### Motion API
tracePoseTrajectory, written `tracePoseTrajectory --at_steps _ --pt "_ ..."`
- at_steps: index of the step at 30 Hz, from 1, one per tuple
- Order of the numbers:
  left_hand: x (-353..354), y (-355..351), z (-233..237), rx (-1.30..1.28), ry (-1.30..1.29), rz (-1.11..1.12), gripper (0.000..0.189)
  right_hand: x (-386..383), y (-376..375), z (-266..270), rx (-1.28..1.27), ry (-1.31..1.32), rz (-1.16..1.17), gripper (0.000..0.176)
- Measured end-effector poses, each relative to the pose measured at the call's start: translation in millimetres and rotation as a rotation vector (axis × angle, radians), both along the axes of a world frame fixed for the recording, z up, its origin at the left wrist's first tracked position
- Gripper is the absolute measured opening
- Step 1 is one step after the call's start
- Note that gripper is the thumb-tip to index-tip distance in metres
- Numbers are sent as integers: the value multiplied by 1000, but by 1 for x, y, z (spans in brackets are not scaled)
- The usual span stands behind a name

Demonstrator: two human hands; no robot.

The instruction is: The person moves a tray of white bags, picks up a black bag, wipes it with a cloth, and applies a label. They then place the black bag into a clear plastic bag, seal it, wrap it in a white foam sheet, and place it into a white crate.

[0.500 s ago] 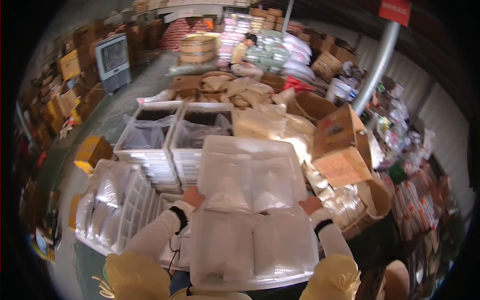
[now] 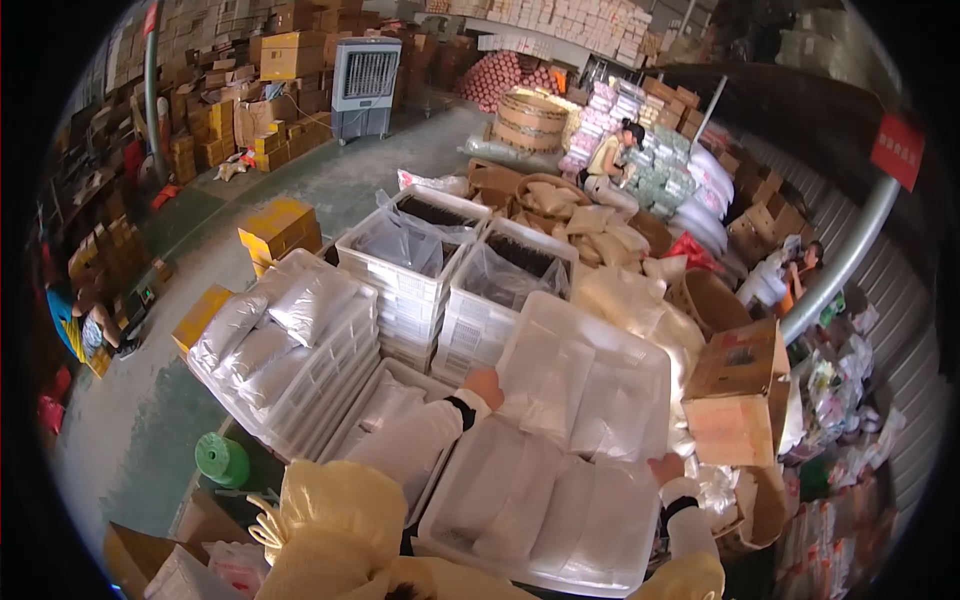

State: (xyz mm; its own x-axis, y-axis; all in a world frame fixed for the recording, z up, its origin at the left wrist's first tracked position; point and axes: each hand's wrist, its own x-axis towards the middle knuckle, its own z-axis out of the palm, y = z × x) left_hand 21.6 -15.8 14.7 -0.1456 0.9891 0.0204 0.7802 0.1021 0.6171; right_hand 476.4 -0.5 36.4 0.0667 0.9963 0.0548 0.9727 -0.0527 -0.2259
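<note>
A white plastic crate (image 2: 657, 362) with several plump, clear plastic bags (image 2: 500, 485) lying in it is in front of me. My left hand (image 2: 484, 388) is closed on its left edge, and my right hand (image 2: 667, 468) grips the right edge. The fingertips are partly hidden by the crate's sides. Left of it, beneath my left forearm, is another crate (image 2: 437, 385) with similar bags. Farther left stands a stack of crates (image 2: 345, 345), topped with silvery filled bags (image 2: 310, 300).
Ahead are two crate stacks (image 2: 400, 290) holding dark contents under plastic liners. Tan sacks (image 2: 610, 300) and a cardboard box (image 2: 735, 375) lie to the right, by a metal pole (image 2: 835, 265). A green roll (image 2: 222, 460) is at left. People sit farther off.
My view has turned left and down, so surrounding things appear shifted to the right. The crate appears slightly lower and farther right, with both hands still on its sides.
</note>
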Motion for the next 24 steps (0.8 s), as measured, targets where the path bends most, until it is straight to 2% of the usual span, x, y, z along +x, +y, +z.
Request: tracePoseTrajectory --at_steps 2,5,6,8,11,14,19,21,23,24 --pt "-4 2 -2 -10 -20 9 26 7 3 -5 16 -90 12 43" --pt "-9 2 -11 -6 -78 2 28 3 -4 19 24 -128 34 41" --pt "-11 -5 -1 28 -133 4 27 -1 -5 30 38 -134 38 40" --pt "-14 4 -23 151 -162 -8 28 -16 -18 69 80 -118 47 36" --pt "-14 1 -22 169 -144 -18 24 -31 -41 113 129 -97 56 34" --pt "-16 3 -16 191 -176 -89 33 -28 -63 136 105 -65 25 32" --pt "-15 -21 27 296 -219 -169 23 -52 -113 184 202 -166 19 29" --pt "-23 -27 39 361 -214 -145 25 -40 -121 185 152 -133 7 27" --pt "-37 -40 53 396 -201 -122 27 -60 -137 201 90 -55 48 19" --pt "-45 -47 67 408 -211 -131 27 -67 -143 201 126 12 65 21"
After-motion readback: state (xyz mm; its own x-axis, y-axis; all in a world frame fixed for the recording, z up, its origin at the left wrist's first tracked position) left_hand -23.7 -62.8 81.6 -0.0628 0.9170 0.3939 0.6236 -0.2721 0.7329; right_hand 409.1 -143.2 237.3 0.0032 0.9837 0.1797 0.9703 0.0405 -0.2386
